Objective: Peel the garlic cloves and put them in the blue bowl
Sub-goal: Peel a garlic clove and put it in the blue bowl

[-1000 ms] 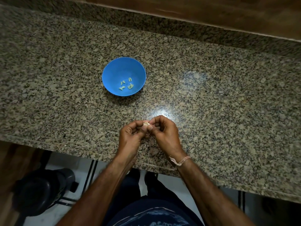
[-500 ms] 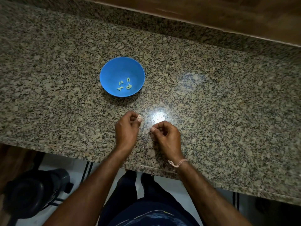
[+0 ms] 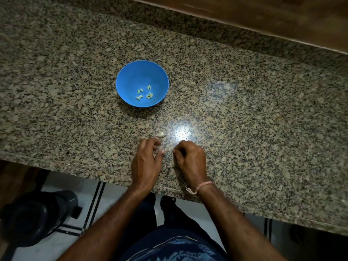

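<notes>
One clove (image 3: 160, 135) dropped, one blue bowl (image 3: 131, 76)

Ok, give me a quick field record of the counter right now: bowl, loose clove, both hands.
bowl: blue bowl upright on granite counter
in bowl: several peeled cloves
left hand: fingers curled over counter, hold unclear
right hand: fingers curled, contents unclear
loose clove: one garlic clove on counter, just beyond left hand, short of bowl
</notes>
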